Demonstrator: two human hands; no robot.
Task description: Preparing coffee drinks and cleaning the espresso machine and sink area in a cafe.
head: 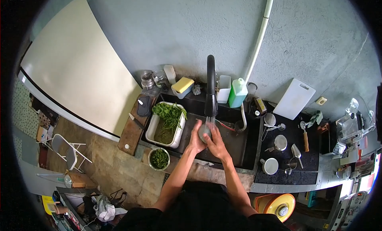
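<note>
Under the running black faucet (211, 96), a round, pale grey item (204, 132) sits between my two hands; its exact kind is unclear. My left hand (197, 140) cups it from the left. From the right, the fingers of my right hand (217, 144) lie against it, partly covering it. Water falls onto my right fingers and the item. Below is the black sink (229, 153). To the left, a white rectangular tub (150, 135) holds leafy green stems (169, 114) in murky water. A round bowl of picked green leaves (159, 158) stands at the sink's front left.
A knife (136, 121) lies on a wooden board (131, 138) at left. Behind the sink stand a yellow sponge (183, 85) and a green liquid bottle (238, 93). On the right, a black drying mat (286, 177) bears a white mug (270, 166), strainers and a scoop (296, 152).
</note>
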